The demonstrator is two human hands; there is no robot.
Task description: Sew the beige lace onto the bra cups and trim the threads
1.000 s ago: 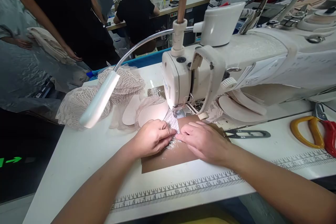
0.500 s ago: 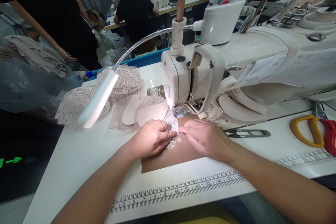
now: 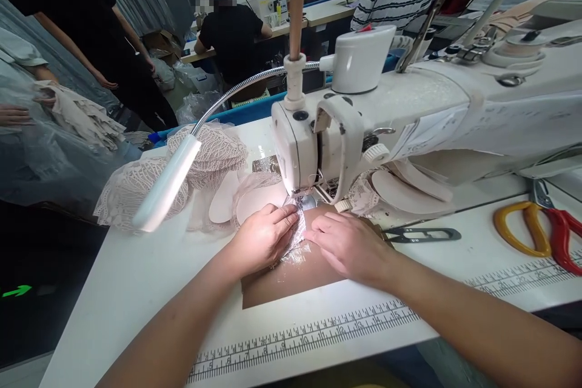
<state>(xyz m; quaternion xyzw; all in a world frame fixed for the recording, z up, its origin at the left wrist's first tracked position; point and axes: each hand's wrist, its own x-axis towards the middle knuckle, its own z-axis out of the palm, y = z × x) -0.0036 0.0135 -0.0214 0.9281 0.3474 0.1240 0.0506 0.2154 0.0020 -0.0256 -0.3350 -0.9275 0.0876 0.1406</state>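
Observation:
Under the needle of a white sewing machine (image 3: 295,151) lies a narrow piece of pale lace (image 3: 297,233), on a brown sheet (image 3: 273,288) fixed to the table. My left hand (image 3: 266,235) presses on the lace from the left, fingers together and fingertips near the needle. To the right, my right hand (image 3: 348,242) has its fingers bunched, with the index fingertip at the lace's right edge. The lace continues left of the needle into a cup-shaped piece (image 3: 257,197), partly hidden behind my left hand.
Piled lace cups (image 3: 140,191) lie at the left beneath a lamp (image 3: 168,185). Black thread snips (image 3: 422,234) and scissors with yellow and red handles (image 3: 522,229) rest at the right. More cups (image 3: 404,191) sit behind the needle area. Other people are beyond the table.
My left hand has moved up the lace toward the needle. My right fingertips have shifted slightly down and left. The head view has shifted a little, and a person's hands with cloth show more at left.

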